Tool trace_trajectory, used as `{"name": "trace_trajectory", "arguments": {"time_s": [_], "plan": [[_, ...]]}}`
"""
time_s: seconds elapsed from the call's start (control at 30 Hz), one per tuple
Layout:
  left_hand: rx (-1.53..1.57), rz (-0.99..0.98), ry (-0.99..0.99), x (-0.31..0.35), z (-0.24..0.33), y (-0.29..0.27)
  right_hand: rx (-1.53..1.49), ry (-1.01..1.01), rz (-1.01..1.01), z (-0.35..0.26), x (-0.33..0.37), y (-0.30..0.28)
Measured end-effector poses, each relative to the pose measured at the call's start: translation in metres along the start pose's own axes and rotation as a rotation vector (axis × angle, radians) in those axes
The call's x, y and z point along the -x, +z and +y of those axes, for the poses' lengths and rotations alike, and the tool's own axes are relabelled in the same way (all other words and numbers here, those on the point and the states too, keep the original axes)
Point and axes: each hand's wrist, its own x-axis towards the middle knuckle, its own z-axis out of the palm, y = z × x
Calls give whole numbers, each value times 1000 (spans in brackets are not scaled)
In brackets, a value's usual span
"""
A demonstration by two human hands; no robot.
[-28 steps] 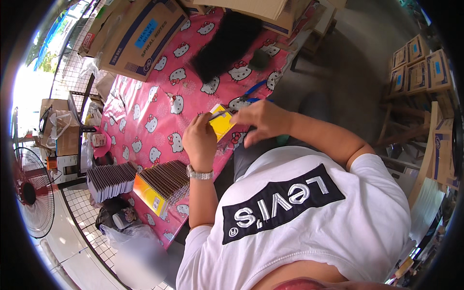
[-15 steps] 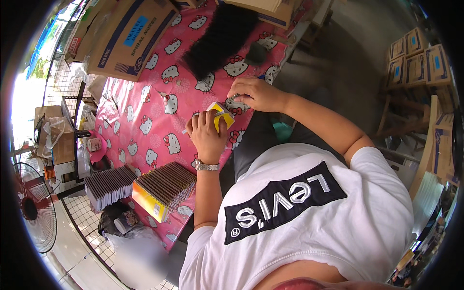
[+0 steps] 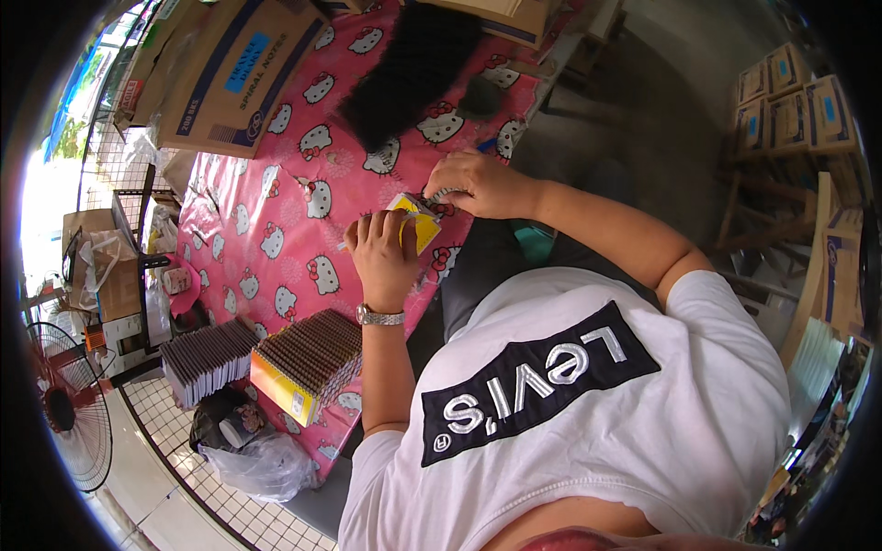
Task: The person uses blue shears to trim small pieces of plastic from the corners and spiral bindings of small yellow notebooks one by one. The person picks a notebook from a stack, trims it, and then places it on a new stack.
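Note:
My left hand (image 3: 381,262) is closed over a small yellow-covered notebook (image 3: 425,230), gripping it near the table's right edge. Just beyond the notebook's far corner, my right hand (image 3: 482,188) has its fingers curled together on a thin, dark, ridged strip (image 3: 443,195) that looks like a spiral binding coil. The strip's tip is close to the notebook's edge; whether they touch is hard to make out. A mat-like pile of black coils (image 3: 409,78) lies farther up the table.
A pink patterned cloth (image 3: 276,303) covers the table. Spiral notebooks stand in a yellow-covered stack (image 3: 308,358) and a darker stack (image 3: 209,358) at lower left. A large carton (image 3: 234,78) sits at far left, a fan (image 3: 69,409) beside the table, and more cartons (image 3: 795,106) at right.
My right hand has drawn slightly left, bringing the dark strip nearer the notebook. My left hand has shifted slightly left in view while still gripping the notebook.

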Motion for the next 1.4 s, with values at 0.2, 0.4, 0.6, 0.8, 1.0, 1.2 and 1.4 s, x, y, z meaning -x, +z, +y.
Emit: {"name": "trace_trajectory", "arguments": {"time_s": [0.2, 0.4, 0.6, 0.8, 1.0, 1.2, 1.4], "plan": [[-6, -6, 3, 1, -1, 1, -98, 101, -5, -2, 1, 5], [-22, 8, 13, 0, -1, 2, -42, -29, -7, 2, 3, 3], [15, 43, 38, -3, 6, 3, -259, 141, -72, 5, 6, 6], [41, 9, 86, 3, 6, 7, -169, 242, -194, -28, -6, -9], [65, -35, 101, 4, 8, 3, -79, 237, -323, -10, -17, -9], [117, -154, 3, 14, -14, 8, 586, 397, -112, 106, -27, -33], [-266, 93, -173, 19, 18, 13, 572, 403, -330, 124, -19, -52]]}}
